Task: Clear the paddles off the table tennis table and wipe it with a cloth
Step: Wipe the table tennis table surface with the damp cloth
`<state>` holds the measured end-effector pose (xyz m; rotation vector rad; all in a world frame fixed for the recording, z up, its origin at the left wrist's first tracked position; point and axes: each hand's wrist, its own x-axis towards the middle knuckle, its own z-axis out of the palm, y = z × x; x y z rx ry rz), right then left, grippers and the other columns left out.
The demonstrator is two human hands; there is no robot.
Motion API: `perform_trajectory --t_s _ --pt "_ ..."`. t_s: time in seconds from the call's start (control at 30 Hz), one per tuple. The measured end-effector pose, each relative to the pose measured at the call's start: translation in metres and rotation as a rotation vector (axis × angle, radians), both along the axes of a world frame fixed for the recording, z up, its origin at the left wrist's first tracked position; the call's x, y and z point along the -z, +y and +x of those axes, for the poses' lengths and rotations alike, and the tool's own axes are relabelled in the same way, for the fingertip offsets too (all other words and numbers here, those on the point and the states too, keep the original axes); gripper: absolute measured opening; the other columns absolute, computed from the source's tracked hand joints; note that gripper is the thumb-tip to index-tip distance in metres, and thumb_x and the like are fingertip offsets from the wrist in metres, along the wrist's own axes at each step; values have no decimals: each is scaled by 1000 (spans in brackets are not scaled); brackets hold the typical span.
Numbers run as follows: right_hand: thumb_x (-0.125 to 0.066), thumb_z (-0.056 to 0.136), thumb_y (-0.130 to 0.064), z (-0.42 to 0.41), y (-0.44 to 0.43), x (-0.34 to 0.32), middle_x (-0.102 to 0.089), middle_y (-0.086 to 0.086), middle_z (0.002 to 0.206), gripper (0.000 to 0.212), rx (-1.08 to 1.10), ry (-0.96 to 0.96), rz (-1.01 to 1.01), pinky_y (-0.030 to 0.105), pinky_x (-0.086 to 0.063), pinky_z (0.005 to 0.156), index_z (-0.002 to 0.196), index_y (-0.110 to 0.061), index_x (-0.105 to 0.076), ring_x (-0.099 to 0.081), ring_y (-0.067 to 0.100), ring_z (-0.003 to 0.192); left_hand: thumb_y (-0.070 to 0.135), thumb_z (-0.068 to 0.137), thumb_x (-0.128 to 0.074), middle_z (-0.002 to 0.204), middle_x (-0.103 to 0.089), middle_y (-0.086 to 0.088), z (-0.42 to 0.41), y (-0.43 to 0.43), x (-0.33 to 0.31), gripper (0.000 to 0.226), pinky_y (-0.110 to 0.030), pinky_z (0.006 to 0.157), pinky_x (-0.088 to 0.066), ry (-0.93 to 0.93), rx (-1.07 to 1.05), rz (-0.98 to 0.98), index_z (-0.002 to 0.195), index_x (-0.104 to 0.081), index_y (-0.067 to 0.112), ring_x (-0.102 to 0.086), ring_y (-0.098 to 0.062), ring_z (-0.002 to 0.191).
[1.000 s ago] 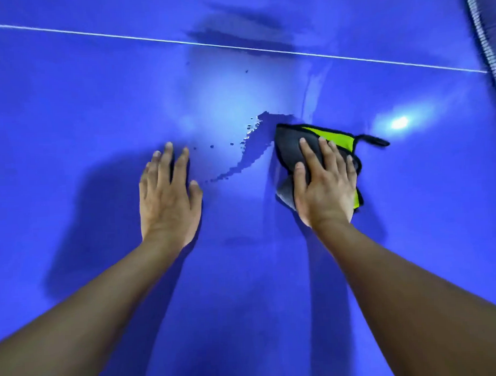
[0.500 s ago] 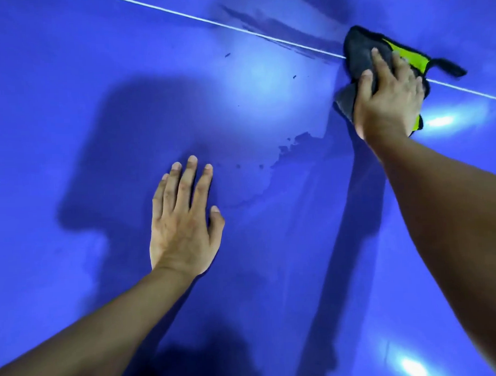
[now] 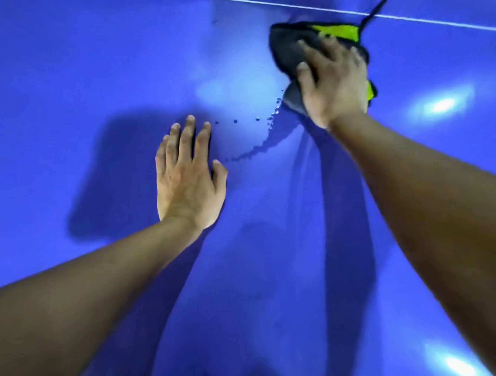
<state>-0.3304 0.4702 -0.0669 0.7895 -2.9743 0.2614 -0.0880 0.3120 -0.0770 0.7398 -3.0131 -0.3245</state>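
A dark grey cloth (image 3: pixel 288 50) with a lime-green patch and a black loop lies on the blue table tennis table (image 3: pixel 68 67), just below its white line. My right hand (image 3: pixel 334 83) presses flat on the cloth, fingers spread and straight, slightly blurred. My left hand (image 3: pixel 187 178) rests palm-down on the table, fingers straight, left of and nearer than the cloth. Between the two hands a wet patch (image 3: pixel 270 139) with small droplets darkens the surface. No paddles are in view.
A thin white line (image 3: pixel 432 20) crosses the table at the top. Bright light reflections (image 3: pixel 442 105) shine on the glossy surface at right and lower right. My shadow falls on the table around the left hand.
My right hand has pulled the cloth back from the white line toward me and the wet patch. My left hand stays planted on the table.
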Motion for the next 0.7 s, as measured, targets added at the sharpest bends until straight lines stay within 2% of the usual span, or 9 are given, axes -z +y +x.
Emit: perform_trajectory --t_s 0.17,0.33,0.5,0.7 --pt "-31 103 -47 114 10 3 -34 0 164 52 -95 -37 -7 43 -12 126 154 -37 -42 -28 18 153 26 99 -43 165 -25 -8 2 -1 -1 57 -42 124 -12 97 29 94 154 -33 14 -18 -30 153" --pt "-30 104 -45 227 41 6 -36 1 163 53 -171 -33 -27 46 -15 126 153 -33 -45 -29 19 153 13 97 -41 161 -31 -13 35 6 -15 57 -39 123 -18 208 114 199 153 -35 5 -26 -29 150" --pt "-32 106 -44 350 77 2 -37 3 163 51 -205 -67 -24 47 -16 126 153 -30 -45 -29 20 153 6 96 -45 157 -38 -13 169 55 -16 53 -44 120 -26 194 131 201 149 -41 4 -33 -31 147" --pt "-37 105 -43 477 119 0 -41 6 161 51 -196 -68 -28 51 -21 123 152 -28 -47 -33 23 151 13 97 -44 161 -34 -7 319 91 -7 55 -43 122 -23 121 105 197 151 -39 11 -28 -27 150"
